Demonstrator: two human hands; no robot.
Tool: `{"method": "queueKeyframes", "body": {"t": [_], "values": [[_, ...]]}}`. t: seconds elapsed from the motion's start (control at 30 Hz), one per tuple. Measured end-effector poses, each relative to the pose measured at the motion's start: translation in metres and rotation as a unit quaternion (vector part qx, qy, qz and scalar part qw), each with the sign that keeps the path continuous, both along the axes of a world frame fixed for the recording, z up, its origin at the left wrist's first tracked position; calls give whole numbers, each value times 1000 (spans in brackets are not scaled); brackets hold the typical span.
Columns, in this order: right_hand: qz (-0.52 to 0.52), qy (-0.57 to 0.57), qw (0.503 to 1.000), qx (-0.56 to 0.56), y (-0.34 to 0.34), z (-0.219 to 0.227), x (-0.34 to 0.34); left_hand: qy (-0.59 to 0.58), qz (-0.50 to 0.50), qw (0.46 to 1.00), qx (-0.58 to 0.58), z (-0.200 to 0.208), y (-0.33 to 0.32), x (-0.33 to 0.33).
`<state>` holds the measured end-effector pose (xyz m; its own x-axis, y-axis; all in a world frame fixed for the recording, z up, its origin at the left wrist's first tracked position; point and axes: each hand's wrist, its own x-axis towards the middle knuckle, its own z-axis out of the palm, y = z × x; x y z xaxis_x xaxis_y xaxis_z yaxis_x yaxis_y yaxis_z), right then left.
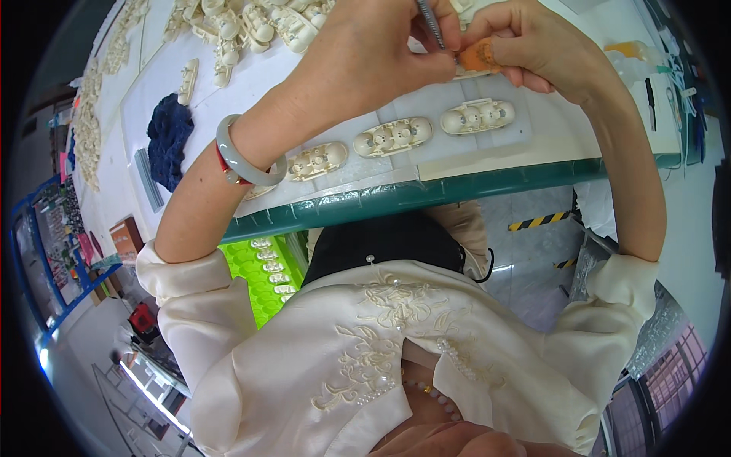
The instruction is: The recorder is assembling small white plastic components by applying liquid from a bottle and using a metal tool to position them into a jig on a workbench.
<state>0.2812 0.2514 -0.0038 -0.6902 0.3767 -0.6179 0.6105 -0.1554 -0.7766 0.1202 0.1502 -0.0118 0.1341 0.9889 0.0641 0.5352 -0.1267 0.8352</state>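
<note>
And here both hands meet above the table, well in from its green near edge and over toward its right side. The left hand has a ridged metal tool pinched between thumb and fingers, shaft leaning, lower end pointed right at the meeting place. Opposite, the right hand is closed around a small orange item, thumb and forefinger tight on it, the other fingers curled. A cream part peeks out just below; whether it is gripped or simply lies there, the view won't tell.

It looks like close detail work, and steadiness should win it: the right hand firm as the anchor, the left hand light, guiding from the fingertips rather than the wrist. A short, controlled stroke would be safest, since a slip could carry the tip toward the right fingers.

Watch the space below, too! A row of cream pieces stretches along the near edge, the closest just under the hands, so the forearms had better stay lifted. That pale bangle on the left wrist overlaps the row's left end in this view, contact impossible to judge; a slightly higher wrist would spare those pieces a knock.
</note>
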Motion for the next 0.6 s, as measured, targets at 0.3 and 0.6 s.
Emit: {"method": "queueKeyframes", "body": {"t": [0.3,0.6], "values": [[-2,31,999,-17,5,-5,4,13,-106,944,311,-15,4,-8],[-18,-26,1000,0,-4,1,-12,-79,128,987,-56,25,-1,-30]]}}
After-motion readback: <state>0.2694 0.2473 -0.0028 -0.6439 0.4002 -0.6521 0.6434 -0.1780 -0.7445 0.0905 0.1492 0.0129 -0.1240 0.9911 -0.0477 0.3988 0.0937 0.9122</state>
